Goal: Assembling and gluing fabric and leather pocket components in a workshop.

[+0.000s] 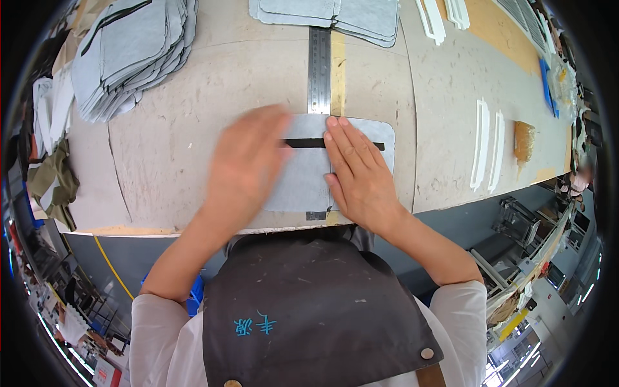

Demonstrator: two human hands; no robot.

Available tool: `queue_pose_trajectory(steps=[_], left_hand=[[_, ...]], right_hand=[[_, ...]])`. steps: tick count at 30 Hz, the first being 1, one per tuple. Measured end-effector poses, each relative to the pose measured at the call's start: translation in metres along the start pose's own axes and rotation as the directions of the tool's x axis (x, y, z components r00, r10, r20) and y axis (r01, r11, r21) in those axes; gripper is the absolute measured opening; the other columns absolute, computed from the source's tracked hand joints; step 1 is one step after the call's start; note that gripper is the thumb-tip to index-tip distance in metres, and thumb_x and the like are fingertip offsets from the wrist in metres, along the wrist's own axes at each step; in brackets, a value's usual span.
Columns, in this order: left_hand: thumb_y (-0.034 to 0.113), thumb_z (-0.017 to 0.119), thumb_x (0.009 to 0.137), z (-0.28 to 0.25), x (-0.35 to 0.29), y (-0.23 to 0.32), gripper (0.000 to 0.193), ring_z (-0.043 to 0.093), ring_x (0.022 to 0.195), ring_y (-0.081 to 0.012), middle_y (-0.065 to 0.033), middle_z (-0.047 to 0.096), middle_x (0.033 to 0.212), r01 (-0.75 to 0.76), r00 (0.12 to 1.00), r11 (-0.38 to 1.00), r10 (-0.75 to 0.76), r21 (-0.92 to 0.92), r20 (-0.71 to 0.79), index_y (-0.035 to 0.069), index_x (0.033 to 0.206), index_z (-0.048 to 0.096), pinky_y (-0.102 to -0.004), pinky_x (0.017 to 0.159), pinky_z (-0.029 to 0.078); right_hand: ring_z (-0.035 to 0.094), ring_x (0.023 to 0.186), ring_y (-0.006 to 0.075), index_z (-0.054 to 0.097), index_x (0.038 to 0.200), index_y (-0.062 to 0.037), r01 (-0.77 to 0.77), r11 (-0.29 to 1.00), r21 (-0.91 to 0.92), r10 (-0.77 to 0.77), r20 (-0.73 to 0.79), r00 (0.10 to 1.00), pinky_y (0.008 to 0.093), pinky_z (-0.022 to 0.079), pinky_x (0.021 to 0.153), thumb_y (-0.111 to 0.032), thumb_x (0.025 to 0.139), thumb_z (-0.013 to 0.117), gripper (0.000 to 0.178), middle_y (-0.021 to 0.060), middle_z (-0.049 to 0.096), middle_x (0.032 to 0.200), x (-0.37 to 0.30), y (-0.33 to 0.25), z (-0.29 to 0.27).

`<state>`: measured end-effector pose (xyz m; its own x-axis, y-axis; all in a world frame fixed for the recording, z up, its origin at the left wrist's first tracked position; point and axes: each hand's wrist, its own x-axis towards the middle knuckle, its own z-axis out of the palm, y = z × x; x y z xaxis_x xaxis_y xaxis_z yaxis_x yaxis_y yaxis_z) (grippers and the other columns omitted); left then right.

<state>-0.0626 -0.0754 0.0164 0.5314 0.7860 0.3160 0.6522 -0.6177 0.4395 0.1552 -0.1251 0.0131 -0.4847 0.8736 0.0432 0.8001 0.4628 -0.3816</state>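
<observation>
A light grey-blue fabric panel [302, 180] with rounded corners lies flat at the table's near edge. Across its upper part runs a narrow black strip [305, 143]. My right hand [361, 171] rests flat on the panel's right half, fingers together and stretched out over the strip. My left hand [248, 158] is over the panel's left side, smeared by motion; whether it pinches the strip's end cannot be made out. Under the panel passes a metal ruler [319, 71], which shows beyond its far edge, beside a yellowish tape band [338, 71].
At the far left sits a thick stack of grey panels [132, 58]; another stack [364, 16] is at the far middle. White narrow frames [480, 145] and an amber-brown block [524, 142] lie on the right. Olive cloth [55, 180] hangs at the left edge.
</observation>
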Motion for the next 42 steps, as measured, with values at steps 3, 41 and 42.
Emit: queue_pose_trajectory(steps=[3, 41, 42], left_hand=[[0.029, 0.068, 0.081, 0.018, -0.003, 0.025, 0.069, 0.03, 0.14, -0.0307, -0.0161, 0.036, 0.149, -0.011, 0.943, 1.0, 0.018, -0.024, 0.333, -0.003, 0.136, 0.042, -0.0444, 0.114, 0.024], [0.044, 0.078, 0.065, 0.015, -0.001, 0.03, 0.094, 0.026, 0.142, -0.0278, -0.0104, 0.033, 0.151, 0.065, 0.928, 0.998, -0.062, 0.004, 0.367, 0.002, 0.141, 0.04, -0.0496, 0.115, 0.019], [0.042, 0.079, 0.064, 0.014, -0.001, 0.03, 0.097, 0.024, 0.143, -0.0291, -0.011, 0.031, 0.152, 0.066, 0.922, 0.998, -0.055, -0.015, 0.383, 0.002, 0.142, 0.038, -0.0502, 0.115, 0.018]], right_hand=[[0.033, 0.138, 0.0329, 0.045, 0.133, 0.0096, 0.007, 1.0, 0.012, -0.007, -0.017, 1.0, 0.042, 0.029, 0.113, -0.017, 0.085, 0.061, 0.056, 0.0206, 0.037, 0.146, 0.001, 0.001, 0.003], [0.024, 0.143, 0.0288, 0.031, 0.144, 0.0012, -0.009, 0.991, 0.137, -0.01, 0.14, 0.99, 0.0439, 0.02, 0.116, -0.024, 0.082, 0.068, 0.076, 0.0149, 0.027, 0.153, -0.003, 0.013, -0.016], [0.024, 0.143, 0.0277, 0.034, 0.142, 0.0026, -0.006, 0.992, 0.128, -0.013, 0.144, 0.989, 0.0428, 0.02, 0.116, -0.026, 0.083, 0.067, 0.074, 0.0148, 0.029, 0.153, -0.003, 0.014, -0.018]])
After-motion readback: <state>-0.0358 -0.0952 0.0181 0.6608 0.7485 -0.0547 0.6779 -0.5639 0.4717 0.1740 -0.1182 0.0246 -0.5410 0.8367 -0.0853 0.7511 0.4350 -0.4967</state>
